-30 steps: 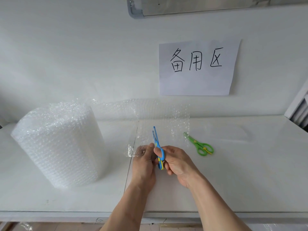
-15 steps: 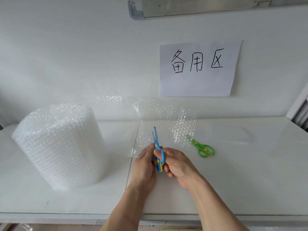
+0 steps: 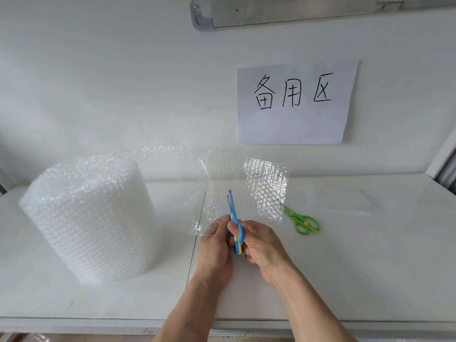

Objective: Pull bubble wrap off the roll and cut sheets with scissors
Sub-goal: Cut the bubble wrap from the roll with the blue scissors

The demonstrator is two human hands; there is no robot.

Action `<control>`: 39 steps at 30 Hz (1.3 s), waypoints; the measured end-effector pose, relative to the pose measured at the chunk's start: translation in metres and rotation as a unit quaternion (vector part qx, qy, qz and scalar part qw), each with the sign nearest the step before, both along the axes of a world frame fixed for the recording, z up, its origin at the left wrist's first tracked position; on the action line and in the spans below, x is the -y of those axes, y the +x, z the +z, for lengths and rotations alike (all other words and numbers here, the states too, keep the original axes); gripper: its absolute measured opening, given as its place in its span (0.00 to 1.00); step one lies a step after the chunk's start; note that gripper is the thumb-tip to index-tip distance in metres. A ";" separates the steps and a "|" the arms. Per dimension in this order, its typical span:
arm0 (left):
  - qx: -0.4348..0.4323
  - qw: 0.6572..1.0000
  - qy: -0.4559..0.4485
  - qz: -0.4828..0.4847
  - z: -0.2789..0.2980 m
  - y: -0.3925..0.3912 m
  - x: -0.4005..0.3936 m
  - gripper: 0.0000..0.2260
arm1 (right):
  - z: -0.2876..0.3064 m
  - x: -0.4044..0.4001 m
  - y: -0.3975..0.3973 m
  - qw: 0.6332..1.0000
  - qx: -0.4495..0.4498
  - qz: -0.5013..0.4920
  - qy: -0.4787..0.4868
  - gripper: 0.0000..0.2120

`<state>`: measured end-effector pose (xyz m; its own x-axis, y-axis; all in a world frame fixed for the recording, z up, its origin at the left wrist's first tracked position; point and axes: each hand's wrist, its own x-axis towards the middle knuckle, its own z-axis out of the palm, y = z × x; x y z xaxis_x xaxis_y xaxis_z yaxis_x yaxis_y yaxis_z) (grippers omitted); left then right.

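Note:
A fat roll of bubble wrap (image 3: 88,218) stands upright on the left of the white table (image 3: 370,255). A clear sheet of bubble wrap (image 3: 246,183) runs from the roll to the right and stands up in front of me. My left hand (image 3: 214,245) pinches the sheet's lower edge. My right hand (image 3: 261,248) holds blue scissors (image 3: 234,218), thumb through the handle, blades pointing up into the sheet and slightly apart. The sheet's free right end (image 3: 269,188) curls toward me.
Green scissors (image 3: 301,219) lie on the table right of my hands, partly behind the sheet's end. A paper sign (image 3: 296,102) with handwritten characters hangs on the wall. A seam (image 3: 195,245) runs down the tabletop under my left hand.
The sheet's free right end has swung further right and curled forward, now covering the tips of the green scissors. My hands and the blue scissors have hardly moved.

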<state>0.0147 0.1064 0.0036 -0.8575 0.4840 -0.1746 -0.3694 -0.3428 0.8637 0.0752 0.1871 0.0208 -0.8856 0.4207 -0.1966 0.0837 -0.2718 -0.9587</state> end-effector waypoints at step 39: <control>-0.026 0.999 -0.044 0.003 0.000 -0.001 0.002 0.10 | 0.012 0.001 0.007 1.000 0.011 0.004 0.029 0.12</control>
<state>0.0135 0.1048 0.0032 -0.8690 0.4643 -0.1709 -0.3213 -0.2669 0.9086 0.0824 0.1864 0.0328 -0.8848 0.4245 -0.1920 0.1074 -0.2152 -0.9707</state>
